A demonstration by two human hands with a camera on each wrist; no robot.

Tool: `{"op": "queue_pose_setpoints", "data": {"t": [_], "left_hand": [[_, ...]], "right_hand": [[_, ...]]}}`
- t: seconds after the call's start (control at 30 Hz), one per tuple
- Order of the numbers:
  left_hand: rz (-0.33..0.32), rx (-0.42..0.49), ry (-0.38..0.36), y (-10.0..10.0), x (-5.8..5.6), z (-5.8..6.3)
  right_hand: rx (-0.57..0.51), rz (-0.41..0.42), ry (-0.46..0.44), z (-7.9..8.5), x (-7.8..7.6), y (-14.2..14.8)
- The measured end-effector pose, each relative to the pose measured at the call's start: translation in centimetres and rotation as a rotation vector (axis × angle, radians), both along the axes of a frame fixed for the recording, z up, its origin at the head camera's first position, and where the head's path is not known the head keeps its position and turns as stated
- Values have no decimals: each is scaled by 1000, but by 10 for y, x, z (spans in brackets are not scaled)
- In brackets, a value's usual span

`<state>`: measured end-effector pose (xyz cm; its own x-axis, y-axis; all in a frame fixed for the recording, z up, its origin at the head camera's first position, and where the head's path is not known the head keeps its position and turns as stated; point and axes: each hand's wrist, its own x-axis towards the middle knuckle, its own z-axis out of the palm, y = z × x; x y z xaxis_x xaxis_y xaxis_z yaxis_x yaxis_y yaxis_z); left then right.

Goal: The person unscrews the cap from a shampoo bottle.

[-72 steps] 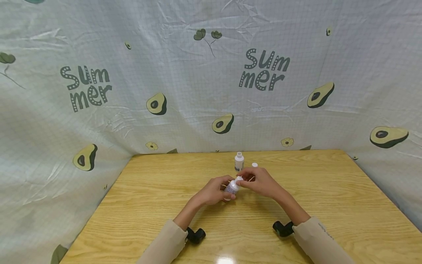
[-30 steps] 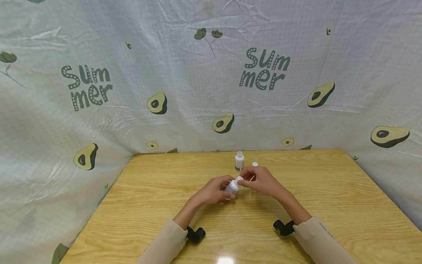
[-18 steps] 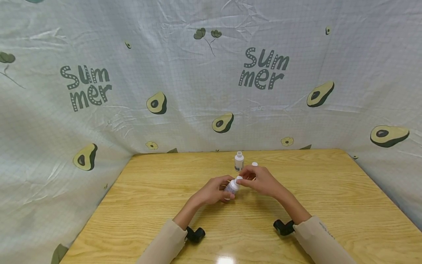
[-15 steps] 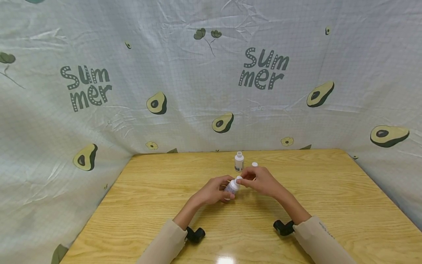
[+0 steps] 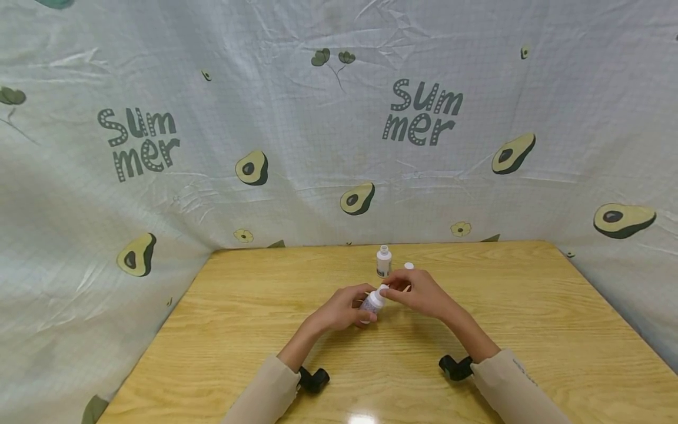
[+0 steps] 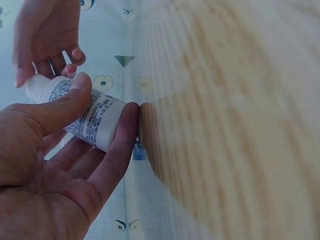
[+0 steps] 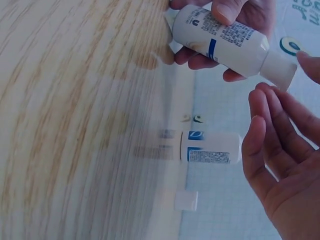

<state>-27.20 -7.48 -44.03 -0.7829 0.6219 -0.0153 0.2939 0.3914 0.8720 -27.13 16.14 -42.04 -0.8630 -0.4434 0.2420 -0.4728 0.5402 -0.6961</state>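
My left hand (image 5: 339,309) grips a small white bottle (image 7: 225,42) with printed text and a blue stripe, fingers and thumb wrapped round its body. The bottle leans toward the right, its white cap (image 7: 278,70) pointing at my right hand (image 5: 421,292). Thumb and fingertips of that hand pinch the cap from either side. In the left wrist view the lower end of the bottle (image 6: 100,115) is close to the tabletop, with a fingertip at its base.
Behind the hands stands a second white bottle (image 5: 384,263), upright, its threaded neck bare. A loose white cap (image 7: 186,200) sits on the wooden table (image 5: 238,330) beside it, partly behind the right hand in the head view. A printed cloth (image 5: 296,118) hangs along the table's back.
The right fingers shift slightly at the cap. The left hand and its bottle stay in about the same place, and the standing bottle has not moved.
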Motion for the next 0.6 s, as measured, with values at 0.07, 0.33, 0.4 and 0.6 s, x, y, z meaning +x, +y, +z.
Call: {"op": "queue_pose_setpoints", "data": {"t": [0.07,0.33,0.4,0.6], "left_hand": [[4,2,-2,-1,1,-1],[10,-4,-10,-1,2,0],[13,-4,-13,-1,2,1],[14,8,-18,-1,2,1]], "right_hand": [[-3,-20,-10,-1,0,-1],[4,15,-18,-2,0,-1],[6,36,-8,-2,0,1],[1,66,1,1,0,1]]}}
